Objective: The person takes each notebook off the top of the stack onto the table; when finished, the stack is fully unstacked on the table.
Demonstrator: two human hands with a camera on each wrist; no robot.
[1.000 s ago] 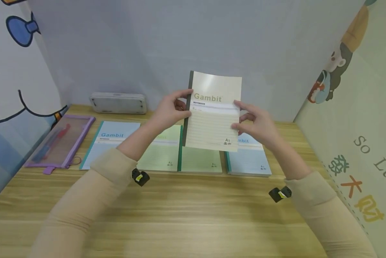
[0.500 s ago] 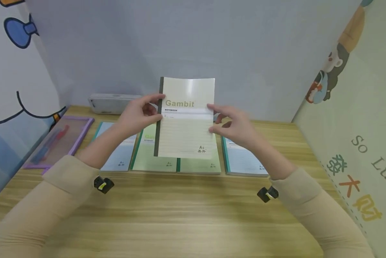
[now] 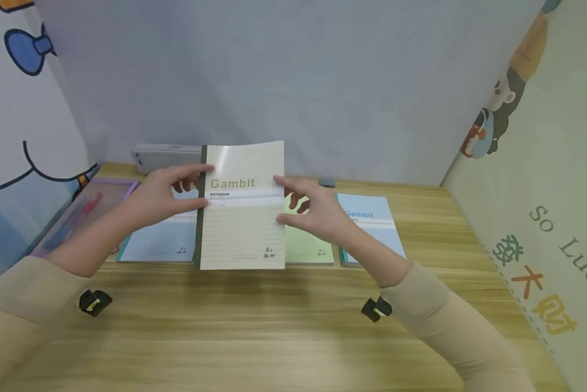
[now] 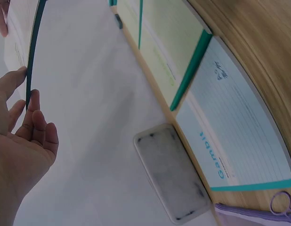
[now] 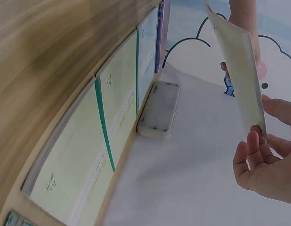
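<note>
Just left of frame centre, left hand (image 3: 161, 196) and right hand (image 3: 319, 211) pinched cream notebook (image 3: 244, 231) by opposite edges. We judged even, light pressure best against bowing.

The wood-grain table (image 3: 274, 337) carries a purple-edged mesh pouch (image 3: 112, 194) left of the left hand (image 3: 168, 190), a pale case (image 3: 163, 158) beyond it, and a blue notebook (image 3: 156, 242) below it. One green notebook (image 4: 176, 37) lies between the hands; another green notebook (image 3: 310, 245) lies below the right hand (image 3: 315, 209). To that hand's right lies a second blue notebook (image 3: 372, 220), and beyond it a small dark block (image 3: 326, 183).
</note>
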